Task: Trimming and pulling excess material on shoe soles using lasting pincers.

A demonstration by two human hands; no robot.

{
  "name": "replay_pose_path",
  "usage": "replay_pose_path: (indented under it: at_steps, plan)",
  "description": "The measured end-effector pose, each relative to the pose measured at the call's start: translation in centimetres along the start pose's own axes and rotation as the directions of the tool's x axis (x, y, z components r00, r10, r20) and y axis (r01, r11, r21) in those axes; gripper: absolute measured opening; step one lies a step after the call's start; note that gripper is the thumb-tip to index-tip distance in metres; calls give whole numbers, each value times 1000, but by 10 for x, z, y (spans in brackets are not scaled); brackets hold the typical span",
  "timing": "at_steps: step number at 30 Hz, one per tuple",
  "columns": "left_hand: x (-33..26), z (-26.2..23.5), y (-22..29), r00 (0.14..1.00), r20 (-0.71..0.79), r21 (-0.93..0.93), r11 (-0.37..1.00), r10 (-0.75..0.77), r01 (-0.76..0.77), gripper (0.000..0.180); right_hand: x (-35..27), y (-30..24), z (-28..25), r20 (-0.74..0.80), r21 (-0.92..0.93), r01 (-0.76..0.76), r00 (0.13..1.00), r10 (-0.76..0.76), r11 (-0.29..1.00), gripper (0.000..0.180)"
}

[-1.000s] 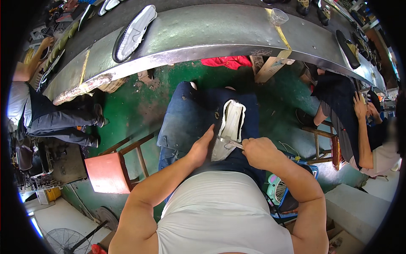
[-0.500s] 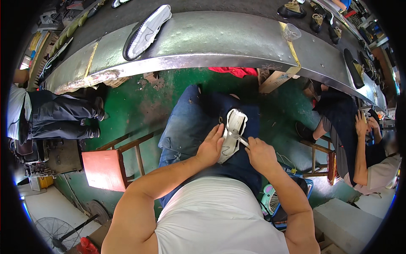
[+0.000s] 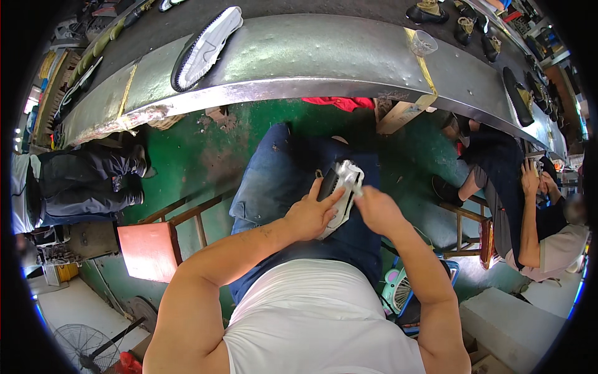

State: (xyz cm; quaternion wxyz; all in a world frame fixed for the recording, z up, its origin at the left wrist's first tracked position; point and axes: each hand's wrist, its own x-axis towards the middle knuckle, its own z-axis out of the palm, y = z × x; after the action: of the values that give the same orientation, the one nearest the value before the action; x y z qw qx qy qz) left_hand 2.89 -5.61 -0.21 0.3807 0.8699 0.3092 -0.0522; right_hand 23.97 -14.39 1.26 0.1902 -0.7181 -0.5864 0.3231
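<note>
Shoe sole (image 3: 339, 193), white, black-edged

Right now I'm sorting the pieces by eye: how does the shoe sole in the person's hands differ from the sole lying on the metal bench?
The held shoe sole sits over the lap, gripped by the left hand with the right hand at its edge; the bench sole lies loose, untouched. The held one is partly hidden by fingers; the bench one shows its full length. Both are white with dark parts.

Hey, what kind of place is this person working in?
Probably a shoe workshop or factory line. A long metal bench carries shoe soles and shoes, the left hand holds a white sole over the lap, and another seated worker is close by.
</note>
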Motion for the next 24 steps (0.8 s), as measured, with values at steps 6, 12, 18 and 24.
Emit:
replay_pose_path:
  at_steps: [6, 12, 18, 24]
  plan:
    - [-29, 43, -29, 949, -281, -416, 909, -142, 13, 77, -14, 2, -1, 158, -170, -103, 979, 131, 980, 38]
    - [-41, 7, -17, 973, 159, -512, 828, -169, 227, 101, -48, 20, 16, 19, 157, -101, 995, 99, 982, 36]
    - [-36, -68, 4, 969, -222, 100, 991, 107, -87, 90, -87, 60, 62, -194, 652, -71, 947, 257, 755, 27]
    - [-5, -138, 57, 858, -409, -372, 801, 311, -468, 74, -89, 60, 65, -291, 619, -51, 912, 289, 784, 23]
